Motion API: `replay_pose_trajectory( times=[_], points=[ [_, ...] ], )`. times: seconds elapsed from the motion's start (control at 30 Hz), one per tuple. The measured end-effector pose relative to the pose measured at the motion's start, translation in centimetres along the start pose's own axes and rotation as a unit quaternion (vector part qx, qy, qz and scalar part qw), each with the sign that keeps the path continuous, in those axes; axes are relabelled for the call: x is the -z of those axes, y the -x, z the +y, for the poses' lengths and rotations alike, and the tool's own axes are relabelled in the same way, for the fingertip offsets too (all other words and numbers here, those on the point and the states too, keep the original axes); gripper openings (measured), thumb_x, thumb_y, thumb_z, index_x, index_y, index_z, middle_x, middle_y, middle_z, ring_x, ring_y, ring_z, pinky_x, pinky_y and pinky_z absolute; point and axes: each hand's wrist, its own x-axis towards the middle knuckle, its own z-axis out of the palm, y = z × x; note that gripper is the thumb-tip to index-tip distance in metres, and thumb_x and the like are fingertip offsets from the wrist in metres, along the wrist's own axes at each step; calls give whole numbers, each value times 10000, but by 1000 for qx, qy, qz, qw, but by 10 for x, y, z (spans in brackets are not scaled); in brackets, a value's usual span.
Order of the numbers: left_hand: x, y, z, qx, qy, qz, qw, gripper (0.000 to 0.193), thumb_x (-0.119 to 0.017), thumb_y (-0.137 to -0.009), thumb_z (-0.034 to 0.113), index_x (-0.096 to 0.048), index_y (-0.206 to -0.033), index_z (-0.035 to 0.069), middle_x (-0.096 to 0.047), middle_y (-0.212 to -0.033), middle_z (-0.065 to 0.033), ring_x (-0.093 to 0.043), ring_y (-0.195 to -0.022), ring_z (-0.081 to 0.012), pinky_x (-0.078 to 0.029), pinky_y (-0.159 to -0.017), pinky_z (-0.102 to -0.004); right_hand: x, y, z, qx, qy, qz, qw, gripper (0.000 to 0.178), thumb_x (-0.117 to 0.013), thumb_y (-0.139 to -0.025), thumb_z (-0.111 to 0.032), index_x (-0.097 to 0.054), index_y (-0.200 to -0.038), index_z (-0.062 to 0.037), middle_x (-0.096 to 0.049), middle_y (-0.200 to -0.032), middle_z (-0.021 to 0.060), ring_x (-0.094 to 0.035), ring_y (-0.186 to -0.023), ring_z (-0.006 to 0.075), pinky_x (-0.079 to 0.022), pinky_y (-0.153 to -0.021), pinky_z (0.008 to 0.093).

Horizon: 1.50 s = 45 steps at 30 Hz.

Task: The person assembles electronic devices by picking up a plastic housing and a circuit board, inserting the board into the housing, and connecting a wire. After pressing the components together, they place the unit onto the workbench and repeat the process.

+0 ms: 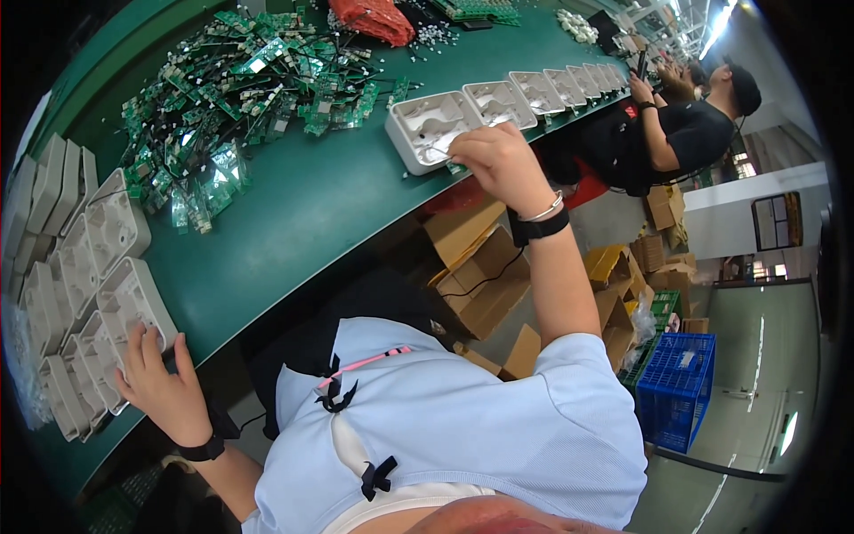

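Casing (425, 123) of white plastic, rectangular and hollow, sits near the front edge of our flat green bench (267, 258), heading a row of similar white casings (535, 93). Open face up; long axis seems to run roughly along the bench edge, rising toward picture right. Our bare right hand (505, 165) is at its right-hand near corner, fingers curled, thumb and fingertips nearly meeting; we can't tell what, if anything, is pinched. Our bare left hand (165, 387) is spread, fingers touching the stacked white plastic casings (135, 298), not gripping. Heaped green circuit boards (258, 84) with black wires lie between.
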Motion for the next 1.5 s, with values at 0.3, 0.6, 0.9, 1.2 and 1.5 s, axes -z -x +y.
replay_pose_trajectory(
  times=[0.3,0.6,0.9,1.2,1.5],
  points=[
    [15,3,1,-29,53,40,997,325,-749,-966,229,-679,-1223,42,-658,-1432,-109,-608,-1297,-332,-352,-1161,-534,5,6,42,-57,49,-17,997,112,-732,-911,-85,-765,-1017,-81,-768,-1064,80,-714,-997,306,-526,-863,420],
    [46,-13,34,-167,273,10,947,386,-842,-794,150,-673,-1109,4,-681,-1380,-176,-611,-1269,-423,-376,-1144,-564,11,2,-2,-40,149,53,987,245,-682,-938,-4,-729,-1176,-33,-730,-1181,157,-710,-1007,362,-558,-878,415],
    [26,-19,42,-261,355,-66,895,396,-860,-702,123,-689,-1050,45,-686,-1320,-137,-613,-1259,-395,-397,-1116,-584,-26,-99,-88,-132,-133,118,975,312,-741,-955,-104,-713,-1254,-19,-734,-1133,157,-718,-896,331,-575,-809,384],
    [14,-36,48,-306,343,-78,885,370,-850,-685,86,-691,-1019,65,-655,-1345,-116,-590,-1308,-368,-411,-1134,-584,-42,-199,-17,-89,-32,-49,994,341,-722,-976,-204,-700,-1260,-17,-746,-1078,183,-736,-942,332,-576,-838,423],
    [11,-26,51,-173,336,-22,926,825,-923,-662,168,-578,-1404,68,-531,-1518,-205,-471,-1459,-411,-332,-1218,-598,-16,-226,-20,-208,-896,-165,356,118,-620,-1059,-112,-646,-1116,-11,-675,-929,29,-634,-749,104,-512,-631,227]
  ],
)
